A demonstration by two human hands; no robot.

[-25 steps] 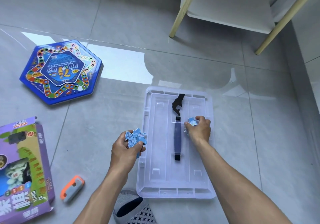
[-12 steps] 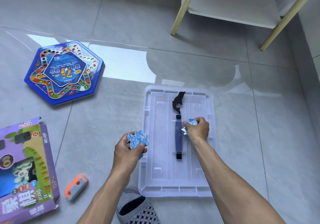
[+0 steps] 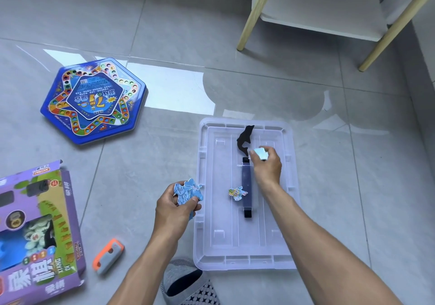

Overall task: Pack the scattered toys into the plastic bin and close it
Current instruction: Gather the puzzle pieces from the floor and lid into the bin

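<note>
The clear plastic lid [image 3: 247, 245] lies flat on the tiled floor [image 3: 353, 187], its long axis running away from the person, with a dark handle [image 3: 247, 187] along that same axis at its centre; the bin body itself is not in view. The right hand [image 3: 267, 165] is over the far half of the lid, fingers curled and pinching a pale blue puzzle piece [image 3: 261, 153] just beside a black dolphin-shaped piece [image 3: 244, 139], which lies with its tail toward the far rim. The left hand [image 3: 175, 207] is at the lid's left edge, gripping a small stack of blue puzzle pieces [image 3: 188, 190] fanned upward. One loose puzzle piece [image 3: 237, 193] rests on the lid, touching the handle's left side. Judged step: collecting the flat pieces off the lid. To do it well, the pinched piece should be passed to the stack and squared with it; the loose piece is best slid clear of the handle before pinching, since it lies flat on slick plastic. Outstanding on the floor, well apart to the left: a blue hexagonal game board [image 3: 94, 99], a purple toy box [image 3: 35, 234] and an orange and grey toy [image 3: 108, 256].
</note>
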